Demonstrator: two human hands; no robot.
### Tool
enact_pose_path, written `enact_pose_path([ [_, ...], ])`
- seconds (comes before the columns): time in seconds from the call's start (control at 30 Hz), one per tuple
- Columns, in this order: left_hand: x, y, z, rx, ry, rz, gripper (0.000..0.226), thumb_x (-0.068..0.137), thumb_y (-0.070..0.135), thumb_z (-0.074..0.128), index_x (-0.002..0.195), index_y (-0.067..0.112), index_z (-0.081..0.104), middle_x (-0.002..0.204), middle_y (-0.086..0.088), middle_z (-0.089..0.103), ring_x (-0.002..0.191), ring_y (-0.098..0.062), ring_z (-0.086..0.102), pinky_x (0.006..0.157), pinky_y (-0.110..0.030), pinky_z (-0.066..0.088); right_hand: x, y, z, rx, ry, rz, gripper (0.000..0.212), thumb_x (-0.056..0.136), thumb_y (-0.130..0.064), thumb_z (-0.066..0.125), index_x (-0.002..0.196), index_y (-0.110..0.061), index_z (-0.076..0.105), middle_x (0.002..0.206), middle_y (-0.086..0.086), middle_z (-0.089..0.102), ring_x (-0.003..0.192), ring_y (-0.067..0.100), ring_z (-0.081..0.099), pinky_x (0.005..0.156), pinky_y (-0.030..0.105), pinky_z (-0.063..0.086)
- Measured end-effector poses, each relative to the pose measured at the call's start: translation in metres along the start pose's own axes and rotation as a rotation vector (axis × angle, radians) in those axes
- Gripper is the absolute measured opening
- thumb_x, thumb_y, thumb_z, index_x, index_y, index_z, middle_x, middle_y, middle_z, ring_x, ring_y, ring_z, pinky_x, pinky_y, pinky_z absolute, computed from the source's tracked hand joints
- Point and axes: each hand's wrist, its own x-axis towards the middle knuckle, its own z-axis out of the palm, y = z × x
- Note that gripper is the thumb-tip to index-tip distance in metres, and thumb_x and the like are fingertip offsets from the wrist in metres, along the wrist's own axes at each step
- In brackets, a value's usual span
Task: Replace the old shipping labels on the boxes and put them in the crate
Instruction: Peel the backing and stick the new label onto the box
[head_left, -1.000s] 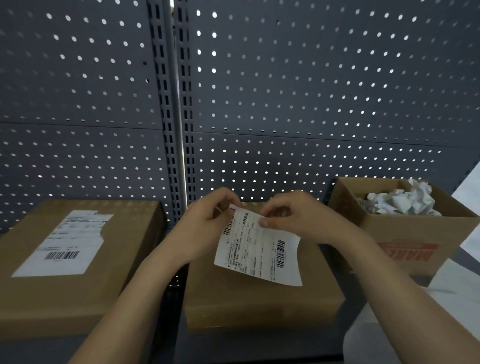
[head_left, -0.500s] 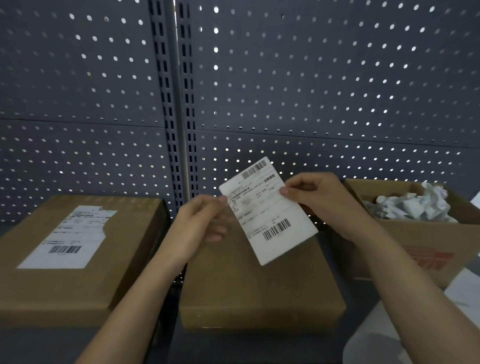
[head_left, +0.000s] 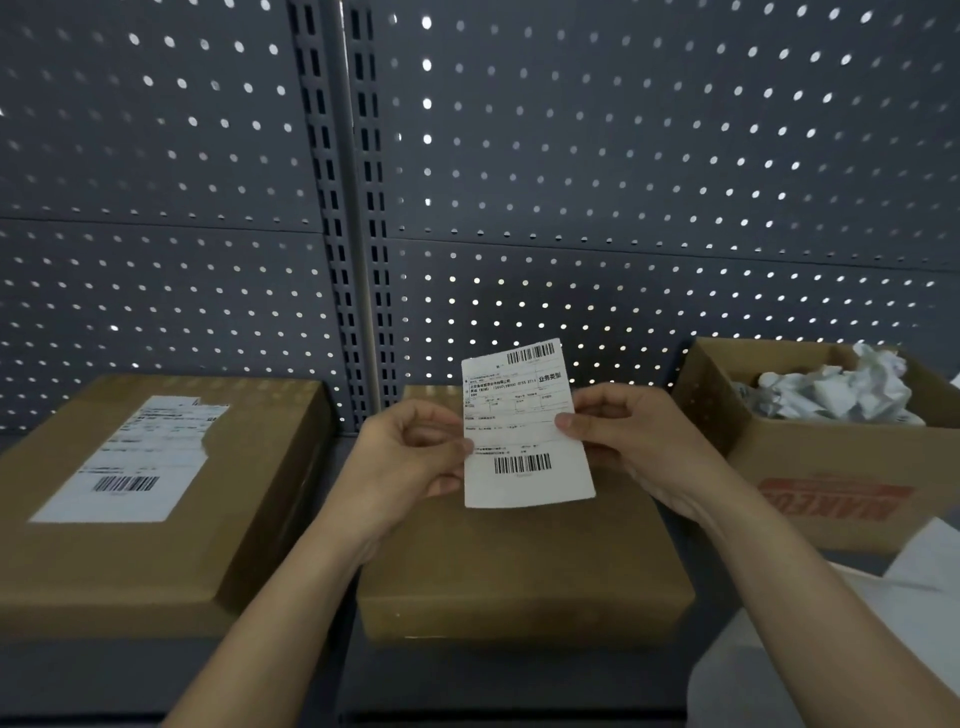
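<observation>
Two edges of the white printed shipping label (head_left: 524, 431) at frame centre are pinched: left by my left hand (head_left: 410, 457), right by my right hand (head_left: 634, 441), above the plain brown cardboard box (head_left: 519, 571).

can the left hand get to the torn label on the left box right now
Probably yes: nothing stands between the left hand and the torn label, but it is pinching the loose label and must let go first.

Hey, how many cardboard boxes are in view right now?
3: a labelled box at left, a plain box in the middle behind the held label, and an open box at right with crumpled paper inside. Others may lie outside the frame.
</observation>
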Motion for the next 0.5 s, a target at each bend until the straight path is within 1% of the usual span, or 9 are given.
enact_pose_path([
  [0.07, 0.000, -0.001, 0.000, 0.034, 0.012, 0.013, 0.027, 0.080, 0.000, 0.074, 0.103, 0.005, 0.063, 0.088, -0.013, 0.073, 0.082, -0.028, 0.072, 0.075, -0.038, 0.061, -0.001, 0.003, -0.002, -0.030, -0.016, 0.008, 0.025, 0.080, -0.002, 0.073, 0.104, 0.000, 0.069, 0.104, 0.014, 0.073, 0.098, 0.026, 0.071, 0.083, 0.038, 0.059],
  [0.13, -0.001, -0.002, -0.001, 0.081, 0.008, 0.033, 0.027, 0.079, 0.000, 0.075, 0.102, 0.006, 0.063, 0.084, -0.010, 0.074, 0.078, -0.024, 0.072, 0.071, -0.034, 0.060, -0.004, 0.006, -0.002, -0.070, -0.020, 0.015, 0.028, 0.077, 0.000, 0.076, 0.104, -0.001, 0.069, 0.105, 0.016, 0.072, 0.097, 0.026, 0.071, 0.083, 0.039, 0.059],
  [0.33, -0.001, -0.002, -0.002, 0.142, -0.006, 0.041, 0.026, 0.079, 0.000, 0.075, 0.102, 0.007, 0.063, 0.089, -0.013, 0.073, 0.081, -0.027, 0.072, 0.075, -0.040, 0.060, -0.009, 0.008, 0.000, -0.147, -0.002, 0.018, 0.034, 0.073, 0.006, 0.078, 0.106, 0.000, 0.069, 0.103, 0.019, 0.071, 0.093, 0.026, 0.072, 0.078, 0.035, 0.061],
  [0.43, 0.000, -0.003, -0.004, 0.173, -0.003, 0.038, 0.026, 0.079, 0.001, 0.075, 0.102, 0.007, 0.063, 0.092, -0.016, 0.072, 0.082, -0.032, 0.071, 0.076, -0.045, 0.060, -0.012, 0.008, 0.000, -0.218, -0.014, 0.017, 0.036, 0.073, 0.003, 0.080, 0.107, -0.004, 0.069, 0.104, 0.011, 0.072, 0.093, 0.023, 0.072, 0.075, 0.034, 0.061],
  [0.5, 0.001, -0.004, -0.005, 0.200, -0.002, 0.035, 0.027, 0.079, 0.001, 0.075, 0.102, 0.007, 0.062, 0.092, -0.017, 0.072, 0.080, -0.032, 0.071, 0.073, -0.041, 0.061, -0.013, 0.008, 0.000, -0.254, -0.010, 0.018, 0.035, 0.073, 0.001, 0.081, 0.105, -0.006, 0.070, 0.101, 0.008, 0.073, 0.090, 0.021, 0.072, 0.071, 0.030, 0.061],
])
